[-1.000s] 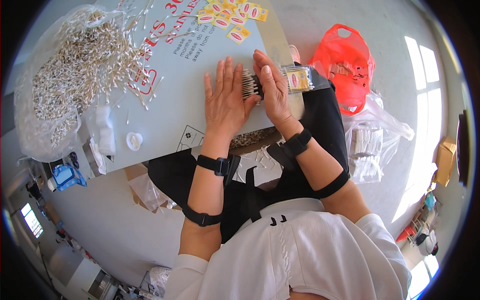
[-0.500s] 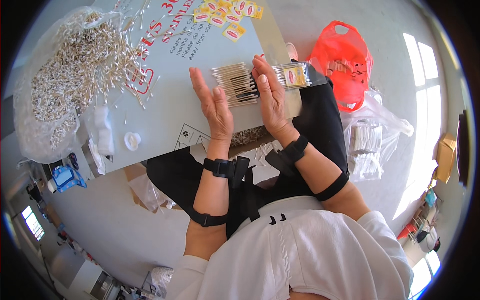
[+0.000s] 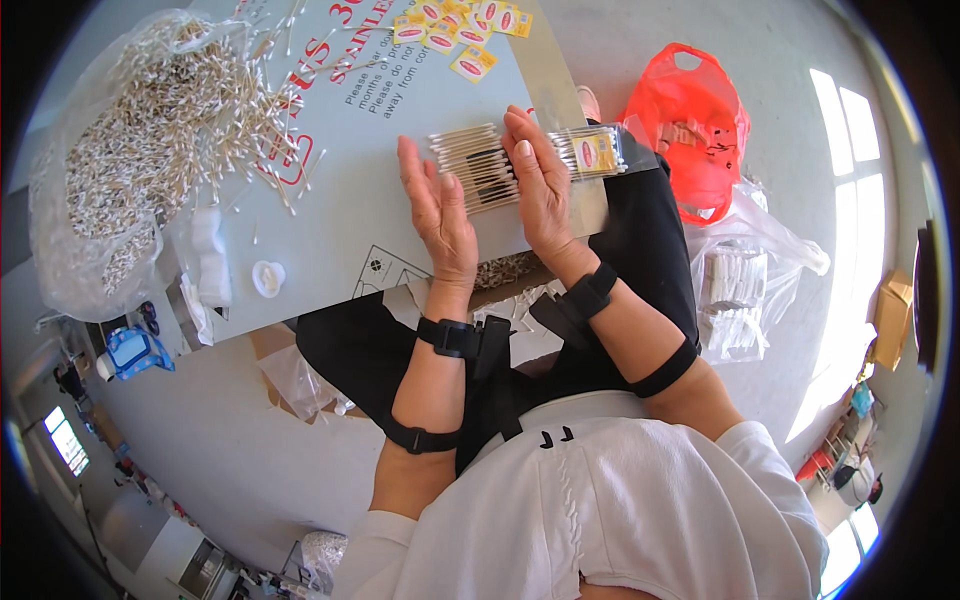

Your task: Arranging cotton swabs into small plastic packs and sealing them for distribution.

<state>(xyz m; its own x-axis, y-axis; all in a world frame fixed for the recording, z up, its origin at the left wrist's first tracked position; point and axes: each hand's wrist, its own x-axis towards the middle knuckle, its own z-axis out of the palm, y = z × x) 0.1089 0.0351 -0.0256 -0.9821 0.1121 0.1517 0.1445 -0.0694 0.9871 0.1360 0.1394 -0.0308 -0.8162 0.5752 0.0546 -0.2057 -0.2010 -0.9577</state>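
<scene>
A flat row of cotton swabs (image 3: 465, 160) lies crosswise on the table between my two hands. My left hand (image 3: 442, 225) stands on edge by the left tips of the swabs, its fingers stretched out and the palm turned inward. Against the right tips rests my right hand (image 3: 540, 190), also with straight fingers. Just beyond it, a clear bag of swabs with a yellow label card (image 3: 596, 153) lies at the table's right edge. Part of the bag's left end is hidden behind my right hand. A dark patch shows through the gaps between the loose swabs.
A big clear bag spilling loose swabs (image 3: 150, 150) fills the table's left side. Yellow label cards (image 3: 472, 64) lie at the far edge. A small white round dish (image 3: 267, 279) sits near the front. Right, on the floor, are a red plastic bag (image 3: 690, 130) and bagged white packs (image 3: 735, 280).
My left hand has moved right, closer to the swabs' left tips. My right hand has stayed nearly in place.
</scene>
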